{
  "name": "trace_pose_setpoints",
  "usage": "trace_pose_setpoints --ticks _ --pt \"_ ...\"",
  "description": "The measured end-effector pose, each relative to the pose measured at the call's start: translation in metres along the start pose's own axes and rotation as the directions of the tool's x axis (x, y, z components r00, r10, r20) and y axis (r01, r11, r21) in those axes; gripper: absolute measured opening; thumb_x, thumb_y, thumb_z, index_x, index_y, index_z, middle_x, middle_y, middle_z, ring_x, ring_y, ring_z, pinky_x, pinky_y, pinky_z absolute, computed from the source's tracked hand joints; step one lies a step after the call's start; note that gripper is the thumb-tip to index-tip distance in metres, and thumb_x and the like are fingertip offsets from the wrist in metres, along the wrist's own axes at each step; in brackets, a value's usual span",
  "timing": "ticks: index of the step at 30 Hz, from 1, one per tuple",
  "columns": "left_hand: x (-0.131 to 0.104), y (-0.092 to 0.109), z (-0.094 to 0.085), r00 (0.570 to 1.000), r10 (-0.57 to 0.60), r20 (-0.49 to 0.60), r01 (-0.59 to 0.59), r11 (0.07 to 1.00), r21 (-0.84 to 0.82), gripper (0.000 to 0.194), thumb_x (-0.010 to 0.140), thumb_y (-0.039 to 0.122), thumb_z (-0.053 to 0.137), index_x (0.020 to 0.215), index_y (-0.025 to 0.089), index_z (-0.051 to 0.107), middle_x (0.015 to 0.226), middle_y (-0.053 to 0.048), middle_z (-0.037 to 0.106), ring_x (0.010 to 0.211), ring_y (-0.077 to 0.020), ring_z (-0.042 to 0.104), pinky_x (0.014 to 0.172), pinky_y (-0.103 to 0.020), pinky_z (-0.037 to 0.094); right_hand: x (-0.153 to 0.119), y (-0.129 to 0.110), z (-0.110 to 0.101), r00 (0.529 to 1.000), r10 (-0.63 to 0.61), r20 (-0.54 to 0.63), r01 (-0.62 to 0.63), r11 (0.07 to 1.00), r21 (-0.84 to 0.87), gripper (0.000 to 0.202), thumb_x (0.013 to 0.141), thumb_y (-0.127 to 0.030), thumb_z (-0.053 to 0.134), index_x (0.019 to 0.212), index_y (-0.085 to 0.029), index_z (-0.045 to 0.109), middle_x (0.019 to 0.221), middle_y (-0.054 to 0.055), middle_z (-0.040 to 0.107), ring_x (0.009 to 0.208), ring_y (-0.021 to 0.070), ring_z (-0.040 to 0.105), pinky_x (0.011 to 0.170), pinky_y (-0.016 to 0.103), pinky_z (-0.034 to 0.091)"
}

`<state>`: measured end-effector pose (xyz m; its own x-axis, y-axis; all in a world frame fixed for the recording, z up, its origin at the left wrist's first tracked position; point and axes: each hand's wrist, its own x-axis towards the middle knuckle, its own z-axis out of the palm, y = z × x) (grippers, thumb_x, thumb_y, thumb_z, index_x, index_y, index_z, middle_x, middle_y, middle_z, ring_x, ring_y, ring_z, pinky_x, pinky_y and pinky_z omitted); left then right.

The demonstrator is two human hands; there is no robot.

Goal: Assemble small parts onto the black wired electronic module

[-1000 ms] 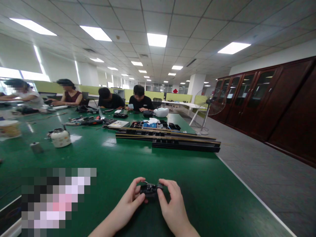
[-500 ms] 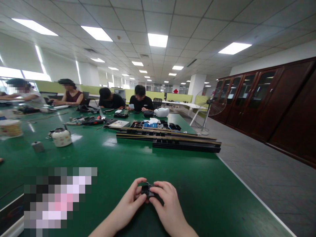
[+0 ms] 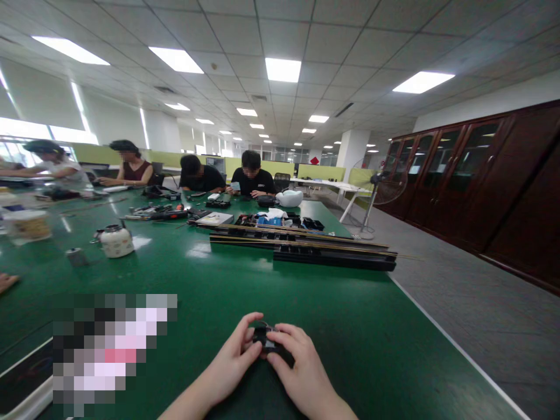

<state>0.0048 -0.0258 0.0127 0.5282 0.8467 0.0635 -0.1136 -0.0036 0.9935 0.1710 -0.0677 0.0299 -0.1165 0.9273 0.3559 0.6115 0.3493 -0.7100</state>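
A small black object (image 3: 261, 337), perhaps a plastic housing with a thin dark loop at its top, is held between my two hands just over the green table (image 3: 210, 303). My left hand (image 3: 238, 356) grips its left side, thumb at the near edge and forefinger raised at the far edge. On the other side, my right hand (image 3: 297, 356) has its fingertips on the top and its thumb against the near edge. A pale patch shows on the object near the right fingers. The fingers cover much of it, so its exact kind is unclear.
Long black rails (image 3: 332, 259) with thin brass-coloured rods lie across the table ahead. To the left stand a white pot-like jar (image 3: 116, 242), a grey metal cylinder (image 3: 76, 257) and a tub (image 3: 28, 226). Several people sit around the far side; a fan (image 3: 371, 192) stands right.
The whole view has shifted slightly right. Both hands keep their hold on the black object, which seems slightly tilted, with a pale patch now showing. More of another person's hand shows at the left edge.
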Motion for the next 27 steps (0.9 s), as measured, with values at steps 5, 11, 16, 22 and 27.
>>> trace_pose_setpoints --ticks 5,11,16,22,27 --pt "0.001 -0.006 -0.002 1.000 0.019 -0.009 -0.019 1.000 -0.018 0.051 0.079 0.033 0.049 0.123 0.023 0.025 0.093 -0.005 0.057 0.080 -0.0156 0.053 0.081 -0.033 0.037 -0.001 0.005 0.002 1.000 -0.002 0.004 0.002 1.000 0.027 0.032 0.077 -0.019 0.053 0.106 -0.030 0.060 0.114 0.004 0.058 0.107 0.0210 0.051 0.094 0.039 0.039" --pt "0.000 0.005 0.001 0.998 -0.005 -0.070 0.002 0.999 -0.036 0.060 0.078 0.033 0.050 0.129 0.020 0.021 0.086 -0.004 0.061 0.078 -0.0168 0.056 0.082 -0.034 0.036 -0.001 0.006 0.004 0.998 0.016 -0.054 -0.009 0.992 0.128 0.037 0.074 -0.014 0.054 0.109 -0.027 0.056 0.111 0.003 0.060 0.106 0.0200 0.052 0.094 0.037 0.040" --pt "0.001 0.017 0.003 0.963 -0.115 -0.245 0.056 0.970 -0.237 0.044 0.075 0.033 0.056 0.114 0.019 0.045 0.097 -0.007 0.063 0.091 -0.0208 0.057 0.083 -0.033 0.039 0.000 0.005 0.006 0.995 0.066 -0.079 -0.052 0.986 0.158 0.039 0.072 -0.014 0.058 0.108 -0.027 0.055 0.110 0.002 0.060 0.105 0.0198 0.053 0.094 0.037 0.041" --pt "-0.001 0.020 0.014 0.957 -0.273 -0.093 0.136 0.711 -0.690 0.029 0.080 0.036 0.046 0.096 0.015 0.059 0.094 -0.008 0.066 0.092 -0.0197 0.060 0.084 -0.032 0.041 0.000 -0.002 0.003 0.996 0.033 -0.086 -0.017 0.982 0.187 0.040 0.071 -0.012 0.056 0.108 -0.027 0.055 0.109 0.002 0.061 0.104 0.0191 0.055 0.093 0.035 0.042" --pt "-0.005 0.020 0.022 0.948 -0.267 0.174 0.294 0.523 -0.800 0.041 0.082 0.043 0.040 0.095 0.011 0.062 0.095 -0.013 0.067 0.097 -0.0232 0.059 0.091 -0.037 0.037 -0.002 -0.007 0.001 0.999 -0.002 -0.042 0.010 0.983 0.182 0.044 0.070 -0.007 0.052 0.108 -0.027 0.055 0.107 0.001 0.060 0.104 0.0179 0.054 0.093 0.034 0.041"
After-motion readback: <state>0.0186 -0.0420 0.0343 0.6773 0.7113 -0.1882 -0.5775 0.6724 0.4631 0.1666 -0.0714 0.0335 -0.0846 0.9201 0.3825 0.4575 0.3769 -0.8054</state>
